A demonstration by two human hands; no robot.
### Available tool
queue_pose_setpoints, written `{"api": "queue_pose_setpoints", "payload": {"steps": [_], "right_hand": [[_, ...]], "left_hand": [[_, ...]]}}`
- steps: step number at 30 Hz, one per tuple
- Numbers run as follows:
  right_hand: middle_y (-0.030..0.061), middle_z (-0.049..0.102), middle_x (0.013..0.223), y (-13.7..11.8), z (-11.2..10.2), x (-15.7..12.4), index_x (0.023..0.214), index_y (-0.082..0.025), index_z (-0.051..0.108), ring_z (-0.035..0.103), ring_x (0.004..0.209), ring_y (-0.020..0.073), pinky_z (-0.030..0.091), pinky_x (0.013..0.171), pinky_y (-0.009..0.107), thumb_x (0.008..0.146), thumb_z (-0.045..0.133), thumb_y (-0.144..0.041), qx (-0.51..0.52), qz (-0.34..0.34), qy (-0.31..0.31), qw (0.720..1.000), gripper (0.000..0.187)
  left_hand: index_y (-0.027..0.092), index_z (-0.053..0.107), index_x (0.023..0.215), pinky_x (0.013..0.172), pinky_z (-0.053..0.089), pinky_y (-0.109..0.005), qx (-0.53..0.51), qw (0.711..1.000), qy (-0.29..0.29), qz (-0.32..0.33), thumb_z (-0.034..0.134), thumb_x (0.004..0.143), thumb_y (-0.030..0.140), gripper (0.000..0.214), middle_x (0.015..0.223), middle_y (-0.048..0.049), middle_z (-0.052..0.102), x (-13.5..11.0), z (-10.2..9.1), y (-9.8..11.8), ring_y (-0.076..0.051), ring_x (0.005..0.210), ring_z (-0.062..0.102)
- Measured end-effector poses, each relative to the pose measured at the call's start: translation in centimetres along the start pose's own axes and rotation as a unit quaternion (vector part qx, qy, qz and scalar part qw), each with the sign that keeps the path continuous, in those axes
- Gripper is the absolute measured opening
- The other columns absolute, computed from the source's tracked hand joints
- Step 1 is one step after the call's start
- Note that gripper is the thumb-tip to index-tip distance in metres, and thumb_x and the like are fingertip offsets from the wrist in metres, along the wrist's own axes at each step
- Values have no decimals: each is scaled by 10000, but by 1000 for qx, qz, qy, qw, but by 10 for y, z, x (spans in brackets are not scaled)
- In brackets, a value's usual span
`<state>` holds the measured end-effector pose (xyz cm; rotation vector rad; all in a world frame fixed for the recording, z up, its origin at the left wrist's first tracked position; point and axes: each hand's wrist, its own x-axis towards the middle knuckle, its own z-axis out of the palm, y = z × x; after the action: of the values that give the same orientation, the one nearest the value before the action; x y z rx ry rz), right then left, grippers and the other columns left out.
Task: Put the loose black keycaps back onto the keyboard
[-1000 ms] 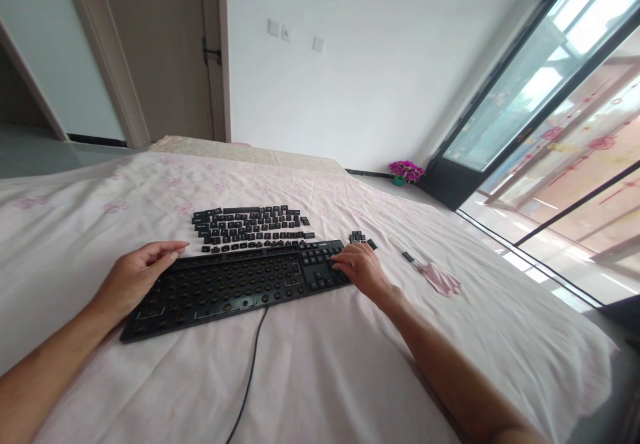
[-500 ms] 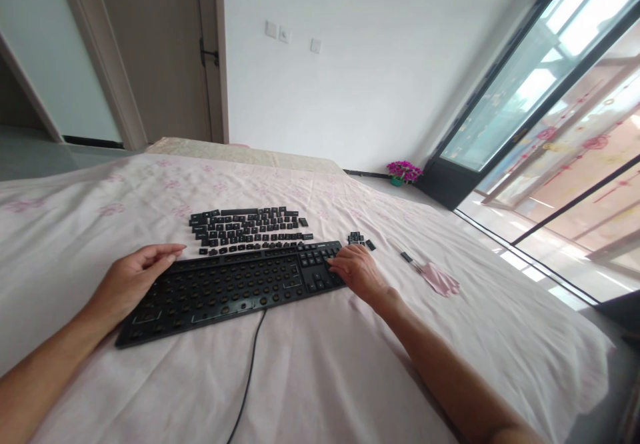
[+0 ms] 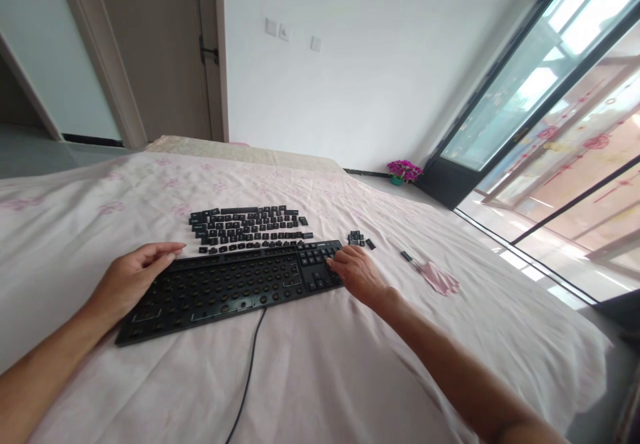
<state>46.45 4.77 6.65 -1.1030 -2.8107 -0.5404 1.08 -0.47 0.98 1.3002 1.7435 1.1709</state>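
A black computer keyboard (image 3: 220, 291) lies on the bed, its longer left part stripped of keycaps and its right end still bearing several. My left hand (image 3: 135, 274) rests by the keyboard's far left edge, fingers stretched out together and thumb slightly apart; no object shows in it. Over the right end of the keyboard, my right hand (image 3: 357, 269) has its fingers curled down at the number keys. Whatever lies between those fingertips is hidden. Loose black keycaps (image 3: 245, 226) lie in rows just beyond the keyboard.
A smaller cluster of keycaps (image 3: 355, 236) lies beyond my right hand. Further right are a thin tool with a dark part (image 3: 407, 256) and a pink cloth-like piece (image 3: 439, 279). The keyboard's cable (image 3: 250, 371) runs toward me across the pale bedsheet (image 3: 310, 377).
My right hand and forearm have shifted very slightly at the number keys. The left hand and the keyboard look the same.
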Motion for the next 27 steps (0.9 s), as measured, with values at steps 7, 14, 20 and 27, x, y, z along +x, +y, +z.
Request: {"api": "queue_pose_setpoints", "payload": {"steps": [7,14,20,27], "right_hand": [[101,604,911,-16,-3,-6,1158,-134,605,490,884,246,356,932,401,827,487,-16,-28,7,-14,999,371],[103,614,944,-24,-9,-4,1081,-153,648,503,899,242,370,948,388,833,495,-23,-23,10,-44,999,319],[34,669,970,18,1,-11,1171,-280,665,572,900,166,423,826,289,870,443,-46,134,118,18,984,442],[44,703,1072,114,27,10,1011,-253,757,598,1003,222,432,868,310,856,554,-243,144,348,35,926,256]], "left_hand": [[209,644,1192,775,504,-251,6,1000,5,-3,627,753,588,581,1124,-71,706,-1,0,1,-224,974,656],[221,649,1191,746,505,-224,17,1000,8,4,621,760,579,561,1134,-49,710,-1,0,1,-203,954,660],[247,656,1177,738,514,-209,27,1000,10,7,621,750,587,547,1133,-28,716,0,0,-1,-208,989,662],[238,668,1164,697,544,-238,17,1000,15,4,629,707,633,605,1125,-52,718,1,1,0,-235,953,679]]}}
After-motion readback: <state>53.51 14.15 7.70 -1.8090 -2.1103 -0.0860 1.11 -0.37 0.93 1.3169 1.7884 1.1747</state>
